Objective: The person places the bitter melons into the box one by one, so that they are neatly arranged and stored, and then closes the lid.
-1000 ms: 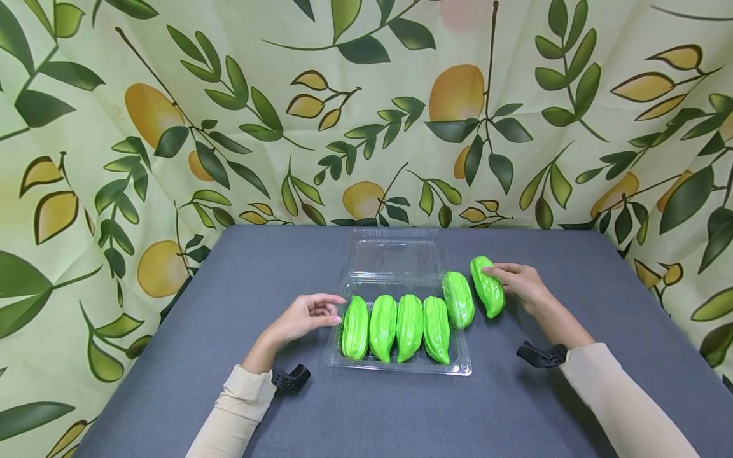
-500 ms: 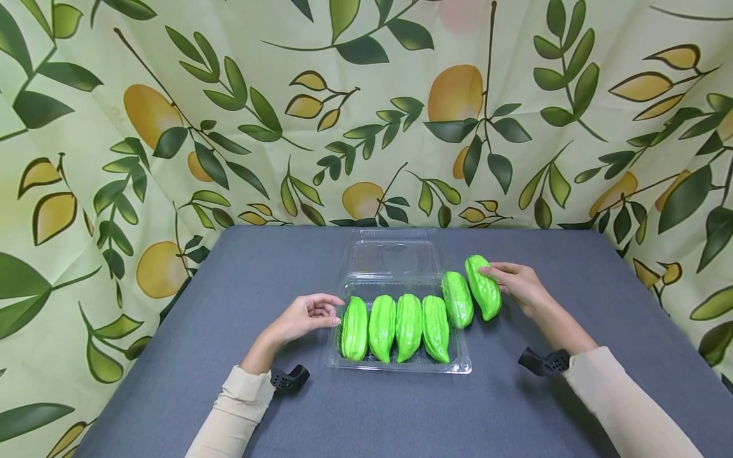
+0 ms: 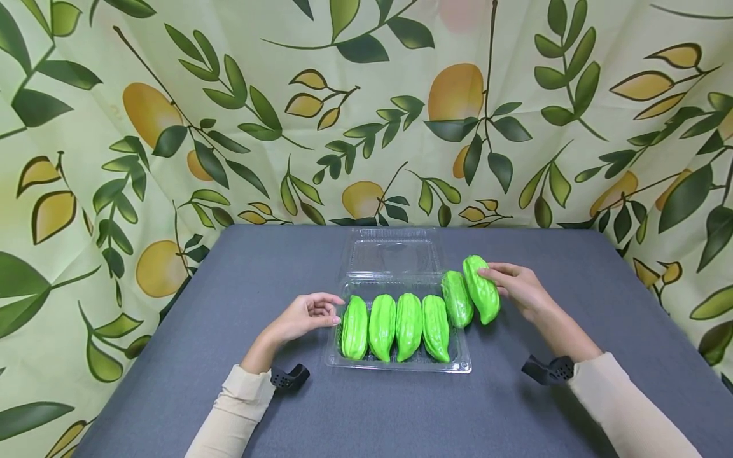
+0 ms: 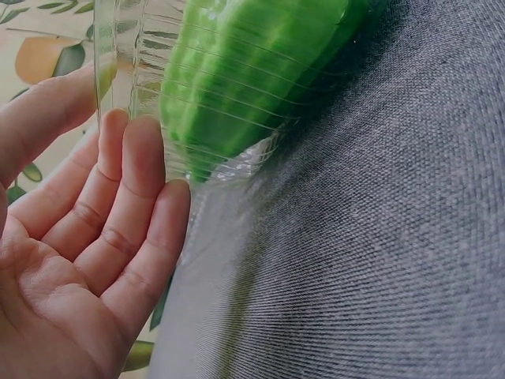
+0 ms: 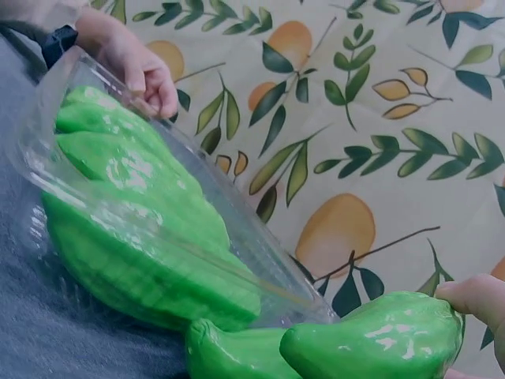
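Observation:
In the head view a clear plastic container (image 3: 401, 367) holds several bright green bitter melons (image 3: 382, 327) in a row. One loose bitter melon (image 3: 457, 299) lies against its right wall, outside it. My right hand (image 3: 518, 286) pinches another bitter melon (image 3: 481, 289) between thumb and fingers, just right of the loose one and overlapping it in this view. My left hand (image 3: 306, 317) is at the container's left rim. In the left wrist view the thumb and fingertips (image 4: 144, 150) meet the clear wall from both sides of the rim.
The container's clear lid (image 3: 395, 251) lies folded back behind it on the grey table (image 3: 258, 267). A patterned cloth (image 3: 366, 127) with fruit and leaves hangs behind and at the sides of the table. Black straps (image 3: 548, 370) sit at both wrists.
My right hand has moved slightly left with its bitter melon, closing the gap to the loose one beside the container. My left hand has stayed at the container's rim.

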`<control>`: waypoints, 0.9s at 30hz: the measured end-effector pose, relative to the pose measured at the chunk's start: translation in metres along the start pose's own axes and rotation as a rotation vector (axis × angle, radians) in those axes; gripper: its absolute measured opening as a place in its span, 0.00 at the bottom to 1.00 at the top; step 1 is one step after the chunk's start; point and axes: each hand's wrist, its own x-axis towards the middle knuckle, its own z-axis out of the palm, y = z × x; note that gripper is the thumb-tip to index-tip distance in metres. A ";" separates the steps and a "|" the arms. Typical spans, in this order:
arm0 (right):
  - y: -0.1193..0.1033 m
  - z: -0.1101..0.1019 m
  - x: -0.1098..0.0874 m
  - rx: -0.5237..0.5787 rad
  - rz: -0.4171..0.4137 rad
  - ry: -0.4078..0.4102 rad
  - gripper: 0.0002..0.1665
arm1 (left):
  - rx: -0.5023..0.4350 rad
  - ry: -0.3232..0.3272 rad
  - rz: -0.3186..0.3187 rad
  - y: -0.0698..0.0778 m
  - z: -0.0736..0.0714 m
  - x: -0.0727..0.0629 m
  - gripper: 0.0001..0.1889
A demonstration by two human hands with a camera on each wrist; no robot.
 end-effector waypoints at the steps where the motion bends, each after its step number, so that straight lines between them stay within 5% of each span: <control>1: 0.000 0.001 -0.001 0.007 -0.005 -0.001 0.45 | 0.000 0.000 -0.001 0.000 0.000 0.000 0.22; 27: -0.009 0.022 -0.016 0.105 -0.052 -0.066 0.42 | -0.013 -0.009 0.008 -0.001 0.000 0.001 0.23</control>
